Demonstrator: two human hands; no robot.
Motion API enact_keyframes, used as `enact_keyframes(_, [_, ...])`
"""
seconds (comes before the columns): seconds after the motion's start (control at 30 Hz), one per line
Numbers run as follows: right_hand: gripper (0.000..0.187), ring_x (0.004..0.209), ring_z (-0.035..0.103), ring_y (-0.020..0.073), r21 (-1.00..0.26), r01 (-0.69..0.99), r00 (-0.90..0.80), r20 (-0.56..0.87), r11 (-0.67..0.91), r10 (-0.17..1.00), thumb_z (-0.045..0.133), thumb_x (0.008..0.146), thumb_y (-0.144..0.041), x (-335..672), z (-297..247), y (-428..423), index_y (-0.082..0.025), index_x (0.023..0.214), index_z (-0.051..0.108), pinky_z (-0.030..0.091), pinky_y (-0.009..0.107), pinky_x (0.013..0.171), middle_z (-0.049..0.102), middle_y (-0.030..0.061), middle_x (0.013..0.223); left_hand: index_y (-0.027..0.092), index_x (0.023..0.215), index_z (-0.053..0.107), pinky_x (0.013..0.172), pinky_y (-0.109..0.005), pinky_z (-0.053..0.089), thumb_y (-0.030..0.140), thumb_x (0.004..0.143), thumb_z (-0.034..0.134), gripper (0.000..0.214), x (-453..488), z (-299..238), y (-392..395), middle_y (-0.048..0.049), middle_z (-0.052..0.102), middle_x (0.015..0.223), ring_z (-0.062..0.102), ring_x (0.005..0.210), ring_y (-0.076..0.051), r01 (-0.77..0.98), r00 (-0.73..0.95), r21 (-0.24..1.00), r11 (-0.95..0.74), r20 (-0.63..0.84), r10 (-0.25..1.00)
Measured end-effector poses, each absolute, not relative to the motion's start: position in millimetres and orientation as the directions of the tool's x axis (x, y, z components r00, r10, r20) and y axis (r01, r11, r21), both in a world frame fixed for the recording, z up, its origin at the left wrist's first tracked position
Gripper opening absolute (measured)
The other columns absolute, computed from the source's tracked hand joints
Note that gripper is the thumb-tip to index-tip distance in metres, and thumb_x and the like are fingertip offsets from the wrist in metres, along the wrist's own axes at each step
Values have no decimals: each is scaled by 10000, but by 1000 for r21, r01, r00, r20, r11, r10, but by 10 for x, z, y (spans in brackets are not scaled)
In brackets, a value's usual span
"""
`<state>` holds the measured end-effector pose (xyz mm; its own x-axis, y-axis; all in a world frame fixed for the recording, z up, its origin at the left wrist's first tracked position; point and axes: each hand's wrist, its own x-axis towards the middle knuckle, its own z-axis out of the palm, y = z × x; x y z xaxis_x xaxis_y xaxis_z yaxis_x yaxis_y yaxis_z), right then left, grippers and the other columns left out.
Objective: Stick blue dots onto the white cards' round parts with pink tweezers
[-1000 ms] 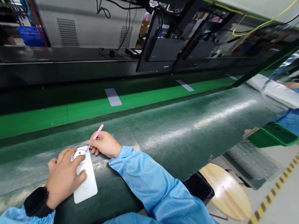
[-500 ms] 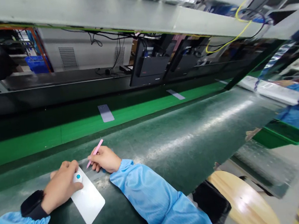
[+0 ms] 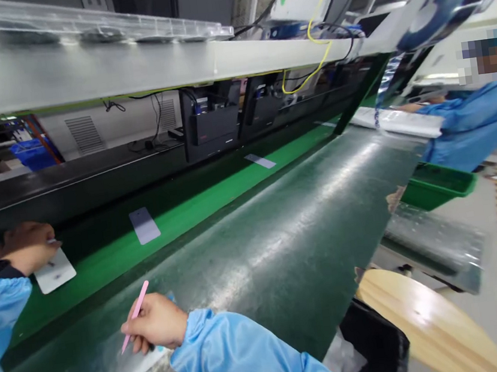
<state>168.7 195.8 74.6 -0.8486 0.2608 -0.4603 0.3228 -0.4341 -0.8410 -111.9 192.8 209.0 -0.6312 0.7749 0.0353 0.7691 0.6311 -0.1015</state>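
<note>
At the far left my left hand (image 3: 32, 246) is over the green conveyor belt. Its fingers are closed at the far end of a white phone back panel (image 3: 55, 274), which lies on or just above the belt; the fingertips are partly hidden. My right hand (image 3: 156, 321) is low over the near workbench, pinching pink tweezers (image 3: 136, 314) with the tip pointing down. Beneath that hand is a clear, shiny sheet (image 3: 137, 368) with small blue spots.
Two pale panels, a nearer one (image 3: 144, 225) and a farther one (image 3: 260, 160), lie along the belt (image 3: 206, 206). Monitors (image 3: 214, 124) stand behind it. A green bin (image 3: 438, 184), a wooden stool (image 3: 427, 315) and a co-worker in blue (image 3: 484, 112) are to the right.
My left hand has moved from the bench forward and left to the belt with the white panel. The right hand still holds the tweezers. The camera view has shifted.
</note>
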Motion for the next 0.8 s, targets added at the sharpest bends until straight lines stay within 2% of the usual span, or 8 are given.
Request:
enact_keyframes(0.07, [389,424,522,108,-834,309,-858,-452,-457,246,830,961,-227,1683,736,1955,-174,652,599,462,179,440,597,2,515,164,1166,716,1060,-509,555,484,946,481,453,-954,1907,2191,-201,702,1333,630,1298,-426,764,-642,-80,640,-5,767])
enact_keyframes(0.1, [421,419,515,108,-832,298,-860,-447,-469,246,871,934,-273,1686,735,1958,-180,634,592,446,179,420,593,3,510,169,1278,700,1066,-448,557,524,1004,446,515,-829,1779,2334,-178,699,1370,652,1288,-373,788,-615,-52,613,-34,788])
enact_keyframes(0.17, [514,404,503,111,-825,293,-859,-449,-484,245,955,849,-398,1701,742,1972,-194,577,570,419,179,377,582,0,491,161,1361,680,1035,-411,577,608,1039,493,582,-543,1498,2631,-187,698,1380,685,1262,-333,800,-598,-9,600,-94,796])
enact_keyframes(0.27, [628,376,502,117,-817,303,-866,-451,-491,215,1012,685,-564,1729,762,2001,-211,491,532,428,188,345,565,-15,454,179,1448,642,1040,-498,605,685,1019,652,664,-160,1164,3018,-187,656,1469,685,1260,-332,794,-597,32,608,-151,788])
enact_keyframes(0.4, [648,365,505,114,-818,294,-869,-444,-495,217,1036,575,-593,1765,758,2017,-209,484,522,430,186,337,573,-16,447,205,1460,644,1066,-548,631,581,1040,738,572,47,1026,3217,-155,633,1526,679,1284,-322,784,-600,56,618,-188,778])
enact_keyframes(0.5, [600,374,521,120,-821,299,-844,-465,-486,266,1019,654,-528,1789,704,2011,-207,542,524,391,181,323,602,-4,476,200,1456,643,1051,-516,647,492,1052,760,512,54,1059,3155,-143,643,1508,696,1246,-296,792,-592,57,608,-174,787])
enact_keyframes(0.67, [396,403,556,122,-839,272,-845,-442,-472,299,879,864,-315,1802,602,2020,-202,666,555,395,186,362,639,5,539,195,1459,641,1043,-515,651,481,1056,761,509,86,1274,2962,-137,670,1453,709,1206,-286,822,-559,69,565,-97,824])
enact_keyframes(0.8, [433,412,561,116,-842,253,-844,-433,-475,317,912,892,-333,1806,631,2049,-196,706,546,424,184,406,627,-4,532,175,1453,632,1062,-513,627,403,1090,665,430,30,1654,2686,-161,633,1500,714,1197,-292,804,-588,96,587,-19,809])
